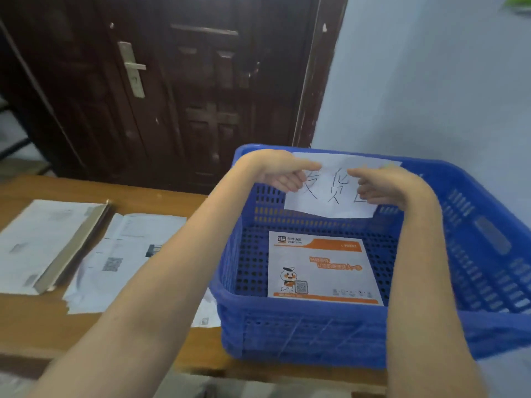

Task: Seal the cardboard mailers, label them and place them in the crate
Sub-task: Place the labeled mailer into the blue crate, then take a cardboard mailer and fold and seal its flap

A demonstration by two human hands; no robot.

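Two hands are on one sheet: your left hand (283, 175) pinches the left part of the white handwritten sign (333, 186), thumb on the front and fingers curled behind, and your right hand (383, 185) pinches its right part the same way. Sign is upright against the far wall of the blue plastic crate (301, 334), top edge level with the far rim, lower edge hanging inside. Black handwritten characters show on the sign between your hands; blurred, not legible.

On the crate floor, below the sign: one white and orange express mailer (321, 268), lying flat, printed side up, its near edge close to the crate's near wall. It is apart from both hands.

Crate sits at the right end of the wooden table (34, 326), near wall close to the table's front edge.

Left of the crate on the table: loose printed sheets (129, 254) with a QR code, one tucked partly under the crate's left side. Further left, near the left edge: stack of flat mailers (48, 248).

Behind the table: dark wooden door (172, 96).
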